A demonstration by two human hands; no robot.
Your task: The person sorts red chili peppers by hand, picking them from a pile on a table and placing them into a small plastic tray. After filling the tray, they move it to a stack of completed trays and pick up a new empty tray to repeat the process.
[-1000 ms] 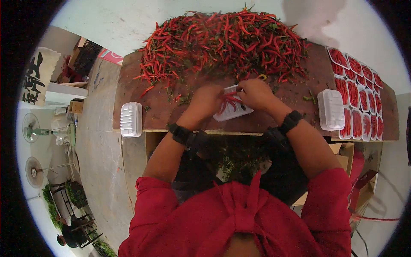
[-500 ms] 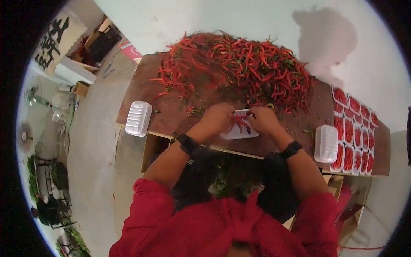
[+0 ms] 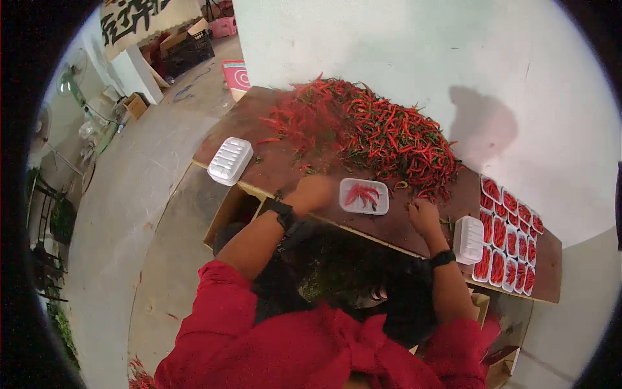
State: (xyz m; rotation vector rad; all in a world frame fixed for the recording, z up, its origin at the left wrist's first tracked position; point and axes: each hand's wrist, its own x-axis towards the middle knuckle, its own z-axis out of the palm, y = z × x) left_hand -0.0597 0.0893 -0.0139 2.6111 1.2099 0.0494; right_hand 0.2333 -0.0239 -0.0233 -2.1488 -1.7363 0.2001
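A white plastic tray (image 3: 383,192) lies near the front edge of the brown table, holding several red chili peppers (image 3: 360,194). My left hand (image 3: 315,193) is just left of the tray, apart from it; its fingers are smeared by motion. To the tray's right, my right hand (image 3: 424,216) is low over the table with fingers curled together. Whether something small is between those fingers is hidden. Beyond both hands rises a big heap of red chili peppers with green stems (image 3: 395,133).
Upside-down white trays are stacked at the table's left (image 3: 230,161) and right (image 3: 468,240). Farther right, filled chili trays (image 3: 497,249) stand in rows. A pale wall (image 3: 389,52) borders the table's back. Floor fans (image 3: 68,87) and a cardboard box (image 3: 135,106) are at the left.
Both hands have come away from the tray, the left to its left and the right to its right. Chili peppers lie released in the tray. The view has shifted.
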